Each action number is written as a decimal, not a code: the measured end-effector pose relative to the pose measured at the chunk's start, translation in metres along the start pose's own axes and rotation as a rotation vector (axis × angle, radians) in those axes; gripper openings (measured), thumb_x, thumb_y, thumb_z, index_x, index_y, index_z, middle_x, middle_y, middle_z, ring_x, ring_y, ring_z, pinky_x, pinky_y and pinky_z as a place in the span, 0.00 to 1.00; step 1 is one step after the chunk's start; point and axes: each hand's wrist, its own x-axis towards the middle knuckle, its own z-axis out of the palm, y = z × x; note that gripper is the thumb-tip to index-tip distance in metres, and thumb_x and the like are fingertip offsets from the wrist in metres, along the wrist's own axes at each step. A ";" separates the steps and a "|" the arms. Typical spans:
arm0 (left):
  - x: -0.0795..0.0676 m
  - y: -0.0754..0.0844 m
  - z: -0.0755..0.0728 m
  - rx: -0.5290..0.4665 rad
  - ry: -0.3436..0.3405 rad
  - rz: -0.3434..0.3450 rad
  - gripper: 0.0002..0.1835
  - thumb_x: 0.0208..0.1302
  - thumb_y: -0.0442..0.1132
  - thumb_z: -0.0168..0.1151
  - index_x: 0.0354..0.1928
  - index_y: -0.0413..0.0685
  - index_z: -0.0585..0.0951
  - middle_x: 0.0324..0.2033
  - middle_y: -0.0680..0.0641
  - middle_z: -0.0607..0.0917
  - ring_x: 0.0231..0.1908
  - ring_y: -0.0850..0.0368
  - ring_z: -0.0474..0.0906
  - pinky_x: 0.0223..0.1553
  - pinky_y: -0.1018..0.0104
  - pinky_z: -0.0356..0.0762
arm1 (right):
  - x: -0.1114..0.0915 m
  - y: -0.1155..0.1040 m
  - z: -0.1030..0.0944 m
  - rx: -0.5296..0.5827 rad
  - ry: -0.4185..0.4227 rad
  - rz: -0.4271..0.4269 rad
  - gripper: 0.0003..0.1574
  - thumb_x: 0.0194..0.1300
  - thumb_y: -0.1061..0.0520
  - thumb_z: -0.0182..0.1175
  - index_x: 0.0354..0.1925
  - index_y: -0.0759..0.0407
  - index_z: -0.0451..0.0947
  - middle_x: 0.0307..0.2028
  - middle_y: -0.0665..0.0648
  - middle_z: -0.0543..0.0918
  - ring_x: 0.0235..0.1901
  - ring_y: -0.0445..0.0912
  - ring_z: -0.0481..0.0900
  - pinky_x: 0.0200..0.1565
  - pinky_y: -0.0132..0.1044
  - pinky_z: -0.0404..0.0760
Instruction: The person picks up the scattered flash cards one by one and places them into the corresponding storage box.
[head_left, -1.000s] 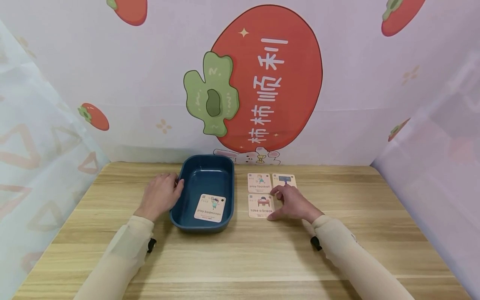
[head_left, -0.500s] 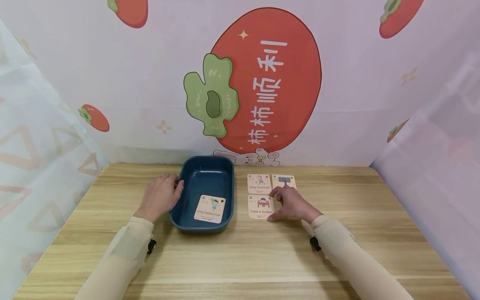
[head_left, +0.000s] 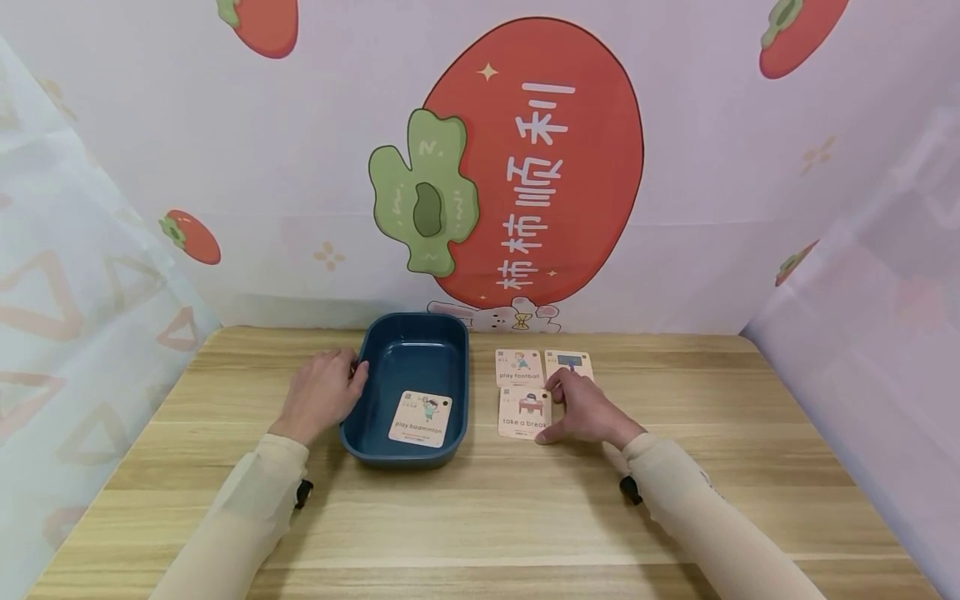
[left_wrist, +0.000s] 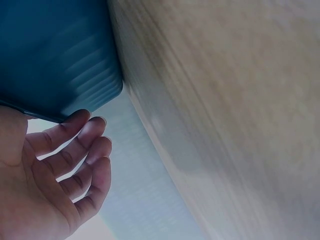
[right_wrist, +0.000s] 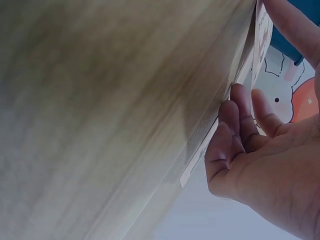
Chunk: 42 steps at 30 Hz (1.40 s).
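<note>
On the pale wood-grain surface [head_left: 480,533], a square cream paper card reading "take a break" [head_left: 522,407] is pinched at its right side between the curled thumb and forefinger of the right hand [head_left: 588,410]. Just beyond it lie a cream "play football" card [head_left: 518,367] and a partly covered card with a dark-blue board picture [head_left: 568,362]. The left hand [head_left: 322,396], its fingers loosely bent, holds the left rim of a deep-blue rounded rectangular tray [head_left: 408,362] containing a cream "play badminton" card [head_left: 420,418].
</note>
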 end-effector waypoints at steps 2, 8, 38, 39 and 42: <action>0.000 0.000 0.000 -0.001 0.001 0.001 0.15 0.74 0.43 0.56 0.33 0.39 0.79 0.25 0.44 0.78 0.28 0.44 0.74 0.29 0.51 0.74 | -0.001 0.000 0.000 0.020 -0.003 -0.001 0.49 0.38 0.53 0.87 0.52 0.65 0.68 0.40 0.58 0.75 0.39 0.50 0.70 0.45 0.44 0.72; 0.000 0.000 0.000 -0.004 -0.005 -0.009 0.15 0.74 0.43 0.55 0.34 0.39 0.79 0.26 0.44 0.78 0.29 0.44 0.74 0.29 0.51 0.74 | -0.003 0.000 0.000 0.052 -0.010 -0.004 0.48 0.42 0.55 0.86 0.52 0.63 0.65 0.38 0.58 0.76 0.35 0.48 0.71 0.41 0.42 0.72; 0.001 0.001 -0.001 -0.025 -0.019 -0.013 0.15 0.75 0.43 0.54 0.34 0.38 0.79 0.26 0.44 0.78 0.29 0.43 0.74 0.29 0.52 0.73 | -0.006 -0.002 -0.002 0.142 0.021 -0.119 0.36 0.55 0.68 0.75 0.55 0.67 0.64 0.33 0.58 0.79 0.31 0.46 0.75 0.37 0.36 0.75; 0.000 0.001 -0.001 -0.025 -0.020 -0.013 0.15 0.75 0.43 0.54 0.34 0.39 0.79 0.25 0.44 0.77 0.29 0.44 0.74 0.29 0.52 0.73 | -0.006 -0.002 -0.002 0.145 0.025 -0.125 0.35 0.56 0.68 0.74 0.54 0.68 0.64 0.32 0.58 0.79 0.31 0.46 0.75 0.37 0.36 0.76; 0.000 0.001 -0.001 -0.025 -0.019 -0.012 0.15 0.75 0.43 0.54 0.34 0.39 0.79 0.25 0.44 0.77 0.29 0.44 0.74 0.28 0.52 0.73 | -0.006 -0.003 -0.003 0.155 0.040 -0.126 0.32 0.57 0.69 0.73 0.54 0.69 0.66 0.32 0.58 0.79 0.31 0.46 0.76 0.37 0.37 0.77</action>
